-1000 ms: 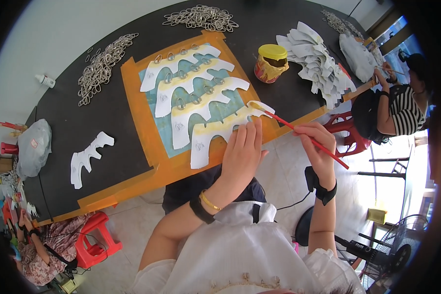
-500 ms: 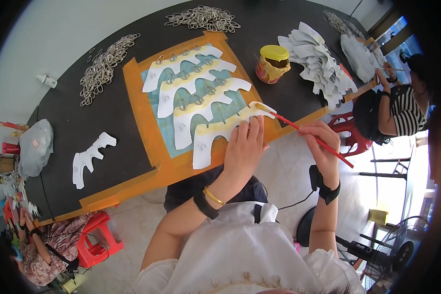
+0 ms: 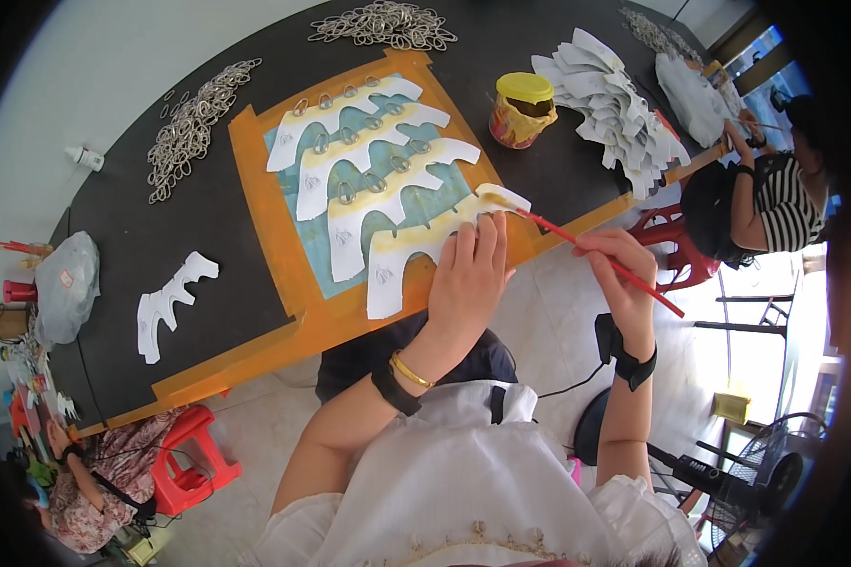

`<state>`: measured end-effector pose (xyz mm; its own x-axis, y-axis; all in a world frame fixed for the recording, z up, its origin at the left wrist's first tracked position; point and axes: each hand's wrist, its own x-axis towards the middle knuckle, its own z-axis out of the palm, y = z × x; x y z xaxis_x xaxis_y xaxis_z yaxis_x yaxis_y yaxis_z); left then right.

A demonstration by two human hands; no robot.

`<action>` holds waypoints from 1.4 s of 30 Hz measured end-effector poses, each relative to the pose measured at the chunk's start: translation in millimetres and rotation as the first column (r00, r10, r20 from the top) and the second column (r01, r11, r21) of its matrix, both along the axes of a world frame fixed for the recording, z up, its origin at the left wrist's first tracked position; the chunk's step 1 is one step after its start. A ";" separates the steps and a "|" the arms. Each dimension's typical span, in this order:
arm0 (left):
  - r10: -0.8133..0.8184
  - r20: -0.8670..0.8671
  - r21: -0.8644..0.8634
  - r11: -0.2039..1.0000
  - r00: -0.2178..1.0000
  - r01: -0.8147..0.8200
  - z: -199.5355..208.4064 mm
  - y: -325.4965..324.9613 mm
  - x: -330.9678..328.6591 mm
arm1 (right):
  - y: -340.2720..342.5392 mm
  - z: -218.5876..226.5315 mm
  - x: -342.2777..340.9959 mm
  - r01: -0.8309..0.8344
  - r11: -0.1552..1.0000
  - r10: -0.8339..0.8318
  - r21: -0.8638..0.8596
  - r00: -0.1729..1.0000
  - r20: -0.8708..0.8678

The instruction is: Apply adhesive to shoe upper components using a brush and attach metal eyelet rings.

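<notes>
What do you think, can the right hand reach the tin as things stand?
Probably yes: the right hand holds the brush, but nothing appears to stand between it and the tin, and the paper stack lies to the tin's right, off that path.

A white, scalloped piece (image 3: 422,240) lies flat across the near edge of the blue sheet (image 3: 314,244) and the orange tape (image 3: 260,194), yellowish along its upper border. The slim red brush (image 3: 553,230) slants, its yellowish tip at the piece's right end.
</notes>
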<state>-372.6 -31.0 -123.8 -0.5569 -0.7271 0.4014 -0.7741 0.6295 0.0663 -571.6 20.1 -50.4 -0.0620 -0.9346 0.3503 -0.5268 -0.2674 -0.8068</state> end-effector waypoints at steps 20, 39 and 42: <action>0.003 -0.019 0.004 1.000 1.000 -0.003 4.1 0.9 0.7 | -1.1 -1.1 -1.6 0.011 1.000 -0.011 0.014 0.999 0.035; -0.051 -0.062 0.020 0.998 0.997 0.052 -7.7 20.3 15.6 | 4.4 5.9 8.6 -0.017 0.999 0.014 0.032 0.997 0.079; -0.053 -0.032 0.030 0.998 0.998 0.054 -10.8 17.8 13.6 | 3.7 -1.0 9.9 -0.003 1.000 0.001 0.028 0.997 0.079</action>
<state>-359.0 -13.2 -134.6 -0.5828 -0.7087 0.3976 -0.7366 0.6673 0.1099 -561.7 23.8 -51.4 -0.0869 -0.9441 0.3181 -0.4606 -0.2450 -0.8531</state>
